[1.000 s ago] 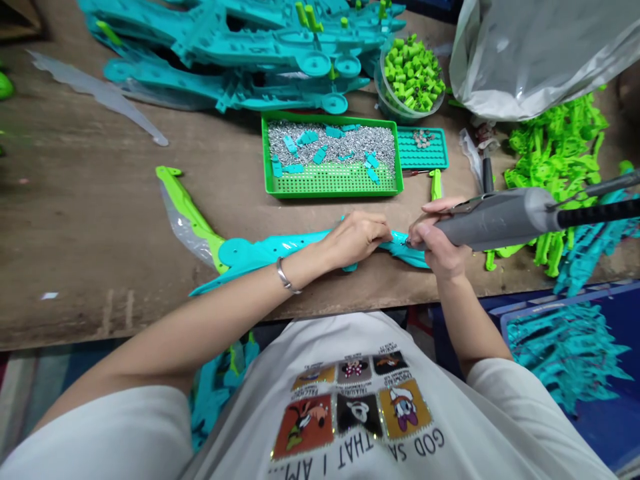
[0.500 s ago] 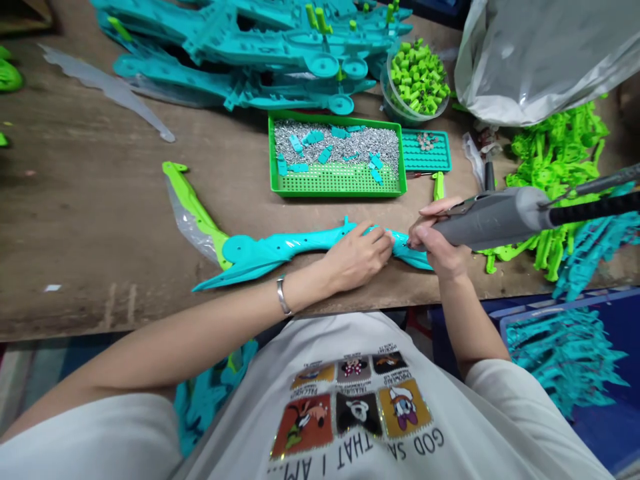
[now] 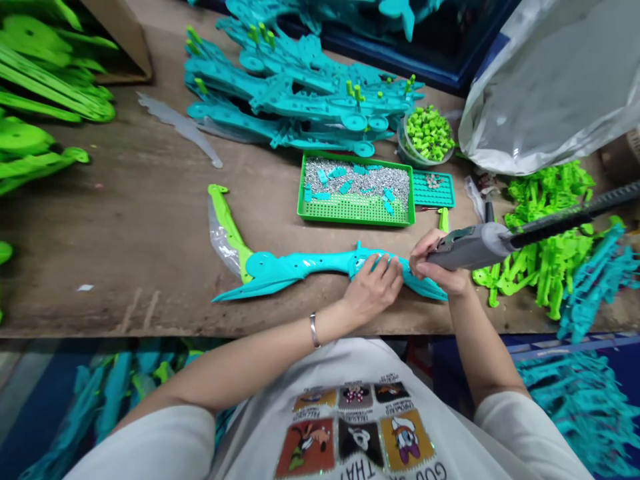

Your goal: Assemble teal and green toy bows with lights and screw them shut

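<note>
A long teal plastic toy piece (image 3: 320,262) lies along the front of the table, with a lime-green arm (image 3: 231,223) and a clear plastic blade (image 3: 223,241) at its left end. Curled over the right part of this piece is my left hand (image 3: 375,288), its fingers pressing it down. My right hand (image 3: 440,267) grips a grey electric screwdriver (image 3: 470,248), which lies nearly level just beside my left fingertips. The screwdriver's tip is over the right end of the piece; my fingers hide its exact contact.
Beyond the piece stands a green tray (image 3: 356,220) of screws and small teal parts. Near it are a teal tray (image 3: 434,193) and a tub of lime-green pegs (image 3: 430,133). Teal shells (image 3: 300,100) are piled behind; lime-green parts (image 3: 545,233) heap up at right.
The camera view has shifted, bringing more of the left side and back of the table into sight. Both hands stay at the right part of the toy piece, screwdriver still held.
</note>
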The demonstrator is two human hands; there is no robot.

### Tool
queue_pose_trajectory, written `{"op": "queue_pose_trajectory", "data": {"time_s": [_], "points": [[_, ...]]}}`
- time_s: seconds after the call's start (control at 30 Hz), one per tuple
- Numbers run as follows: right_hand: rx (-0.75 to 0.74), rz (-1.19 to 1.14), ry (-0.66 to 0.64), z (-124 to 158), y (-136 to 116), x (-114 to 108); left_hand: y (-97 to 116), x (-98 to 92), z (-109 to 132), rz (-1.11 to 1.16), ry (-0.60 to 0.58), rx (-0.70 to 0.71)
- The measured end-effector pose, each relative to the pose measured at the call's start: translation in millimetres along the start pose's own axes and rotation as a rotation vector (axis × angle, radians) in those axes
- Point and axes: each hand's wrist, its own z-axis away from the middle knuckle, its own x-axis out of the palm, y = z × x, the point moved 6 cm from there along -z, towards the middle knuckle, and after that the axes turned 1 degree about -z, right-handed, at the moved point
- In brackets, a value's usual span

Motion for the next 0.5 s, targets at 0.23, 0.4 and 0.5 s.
{"op": "queue_pose_trajectory", "data": {"time_s": [0.23,0.4,0.5], "points": [[-0.356,0.020,0.326,-46,-50,-13,-10,-6.7,9,-0.034,0.064,-0.094],[-0.335,0.097,0.565,-91,-21,-24,-1,-8.8,10,-0.069,0.029,-0.091],[-0.324,0.140,0.604,-110,2,-30,5,-4.9,8,-0.057,-0.014,-0.104]]}}
